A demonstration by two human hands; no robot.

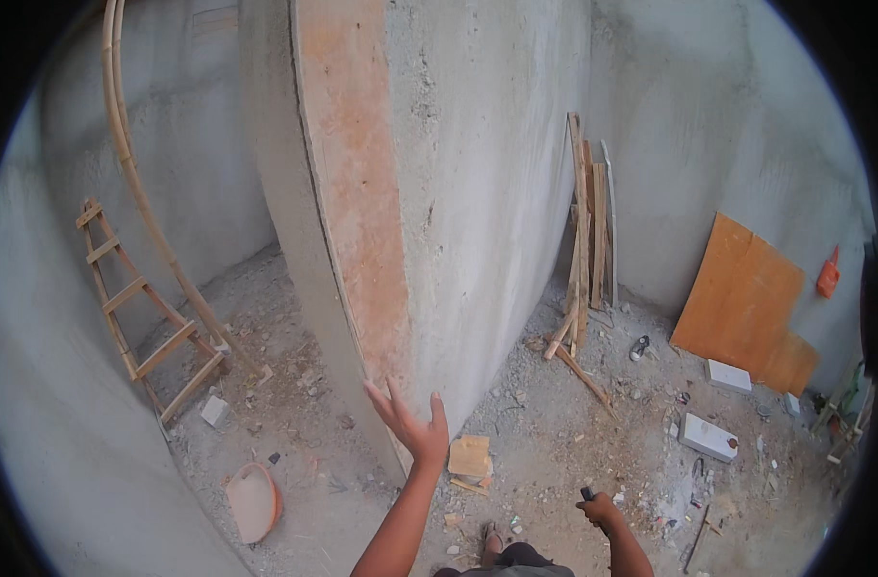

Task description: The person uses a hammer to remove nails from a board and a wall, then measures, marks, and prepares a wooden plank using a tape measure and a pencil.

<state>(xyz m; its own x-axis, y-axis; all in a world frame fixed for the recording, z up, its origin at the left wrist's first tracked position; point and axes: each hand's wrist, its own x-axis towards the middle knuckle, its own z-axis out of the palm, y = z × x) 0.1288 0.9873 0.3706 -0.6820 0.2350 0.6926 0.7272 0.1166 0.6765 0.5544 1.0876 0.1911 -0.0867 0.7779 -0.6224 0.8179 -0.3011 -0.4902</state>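
Note:
My left hand [417, 426] is raised with its fingers spread, at the lower end of a tall pinkish-orange strip [347, 163] that looks like a board set along the corner of a grey plastered wall [487, 173]. Whether the fingertips touch the strip or stand just off it, I cannot tell. Lower and to the right, my right hand [604, 511] is closed around a dark handle [586, 493]. The rest of that tool is hidden or too small to name.
A wooden ladder [136, 298] and curved bamboo poles [145, 192] lean at left, above a shallow basin [254, 505]. Boards [583, 231] and an orange-brown sheet [742, 303] lean at right. White blocks [709, 438], a wood piece [470, 457] and rubble lie around.

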